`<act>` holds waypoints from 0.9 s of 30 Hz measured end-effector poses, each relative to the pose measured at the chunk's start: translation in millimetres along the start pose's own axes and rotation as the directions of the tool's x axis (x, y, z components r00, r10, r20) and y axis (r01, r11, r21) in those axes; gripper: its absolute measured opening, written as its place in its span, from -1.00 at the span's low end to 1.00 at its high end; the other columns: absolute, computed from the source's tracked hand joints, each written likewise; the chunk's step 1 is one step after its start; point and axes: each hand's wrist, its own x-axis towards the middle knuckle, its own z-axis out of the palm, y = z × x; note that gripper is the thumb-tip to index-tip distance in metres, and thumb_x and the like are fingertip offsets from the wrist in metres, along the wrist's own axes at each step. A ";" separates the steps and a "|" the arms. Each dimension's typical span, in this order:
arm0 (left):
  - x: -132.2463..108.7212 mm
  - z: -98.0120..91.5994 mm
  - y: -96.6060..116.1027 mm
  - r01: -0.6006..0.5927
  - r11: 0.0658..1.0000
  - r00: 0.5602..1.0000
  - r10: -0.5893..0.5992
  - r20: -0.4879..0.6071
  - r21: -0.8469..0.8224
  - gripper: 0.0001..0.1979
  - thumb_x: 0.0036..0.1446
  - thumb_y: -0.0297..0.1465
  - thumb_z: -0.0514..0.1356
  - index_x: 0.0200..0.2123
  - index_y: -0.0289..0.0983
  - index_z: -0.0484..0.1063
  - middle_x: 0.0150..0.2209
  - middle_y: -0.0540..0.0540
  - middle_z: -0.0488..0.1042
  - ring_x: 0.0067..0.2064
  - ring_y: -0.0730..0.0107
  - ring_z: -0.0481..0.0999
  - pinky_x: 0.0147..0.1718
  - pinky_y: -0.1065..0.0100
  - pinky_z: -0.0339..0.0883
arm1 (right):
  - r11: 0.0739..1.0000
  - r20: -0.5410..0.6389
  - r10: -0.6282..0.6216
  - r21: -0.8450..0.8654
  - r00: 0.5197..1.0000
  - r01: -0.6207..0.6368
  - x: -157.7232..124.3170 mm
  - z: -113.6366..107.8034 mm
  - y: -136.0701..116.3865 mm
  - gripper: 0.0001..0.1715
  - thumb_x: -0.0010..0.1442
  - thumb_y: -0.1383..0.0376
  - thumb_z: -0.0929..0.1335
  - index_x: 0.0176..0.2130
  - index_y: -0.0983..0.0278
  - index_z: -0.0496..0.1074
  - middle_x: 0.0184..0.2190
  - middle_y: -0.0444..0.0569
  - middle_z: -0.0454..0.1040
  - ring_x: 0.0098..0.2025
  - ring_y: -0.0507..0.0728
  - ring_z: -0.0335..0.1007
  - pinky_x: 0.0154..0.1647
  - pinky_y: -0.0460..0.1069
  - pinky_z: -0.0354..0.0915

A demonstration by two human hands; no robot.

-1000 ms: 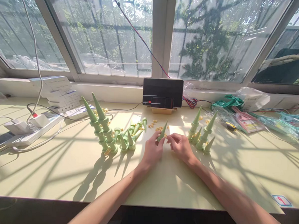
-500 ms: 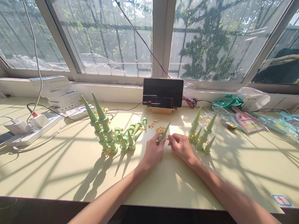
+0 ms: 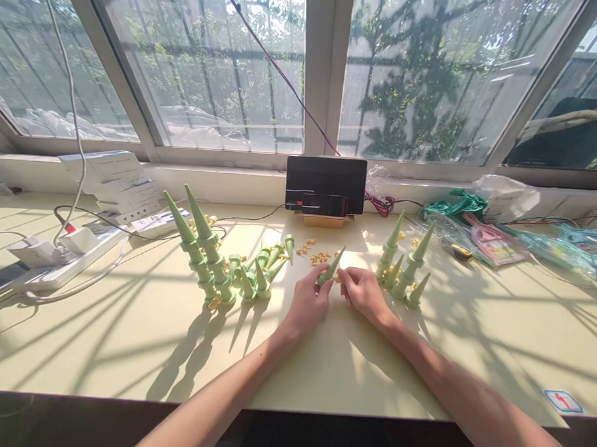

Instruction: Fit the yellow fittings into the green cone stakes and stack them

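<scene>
My left hand [image 3: 310, 299] is closed on a green cone [image 3: 333, 265], whose tip leans up to the right. Close beside it, my right hand [image 3: 362, 291] pinches a small yellow piece [image 3: 337, 278] near the cone's base. Behind my hands lie small yellow pieces [image 3: 319, 258] in a loose pile. Tall stacked green cones [image 3: 208, 245] stand on the left, with shorter green cones [image 3: 260, 281] beside them. More green cone stacks [image 3: 410, 269] stand to the right of my right hand.
A black tablet [image 3: 325, 178] and a phone stand at the back centre. On the left are a power strip [image 3: 71, 265], cables and white boxes [image 3: 125, 188]. Plastic bags [image 3: 505, 197] and a yellow-black tool [image 3: 461, 253] lie at the right back.
The green cone in my left hand has tilted further right, its tip shifting right and slightly down. My right hand has moved very little.
</scene>
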 end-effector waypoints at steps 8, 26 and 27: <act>-0.1 1.3 3.6 0.049 0.999 0.998 -0.050 -0.048 -0.020 -0.68 0.24 -0.21 0.09 -0.02 -0.22 0.41 -0.18 -0.13 0.54 -0.59 0.54 0.32 -0.59 0.42 0.20 | 0.999 -0.019 -0.010 0.041 1.000 0.011 -2.0 0.7 -3.8 -0.55 0.28 -0.01 0.27 -0.45 0.25 0.37 -0.65 -0.15 0.36 -0.70 0.00 0.18 -0.64 -0.08 0.15; 5.8 1.3 0.1 0.069 0.995 0.971 -0.083 -0.223 -0.069 -0.61 0.19 -0.10 0.15 -0.15 -0.29 0.53 -0.32 -0.17 0.58 -0.38 0.34 0.52 -0.37 0.35 0.37 | 0.973 0.005 -0.174 -0.155 0.985 0.173 -4.0 1.8 -6.2 -0.63 0.29 0.13 0.31 -0.05 0.33 0.46 -0.34 0.03 0.57 -0.48 0.08 0.41 -0.39 -0.02 0.32; 6.0 1.1 0.2 0.076 0.994 0.972 -0.091 -0.219 -0.074 -0.61 0.19 -0.10 0.15 -0.14 -0.29 0.53 -0.33 -0.16 0.58 -0.39 0.35 0.51 -0.38 0.36 0.37 | 0.971 0.013 -0.179 -0.158 0.984 0.179 -3.7 1.8 -5.3 -0.64 0.29 0.14 0.30 -0.07 0.33 0.47 -0.31 0.04 0.58 -0.48 0.08 0.41 -0.37 -0.02 0.32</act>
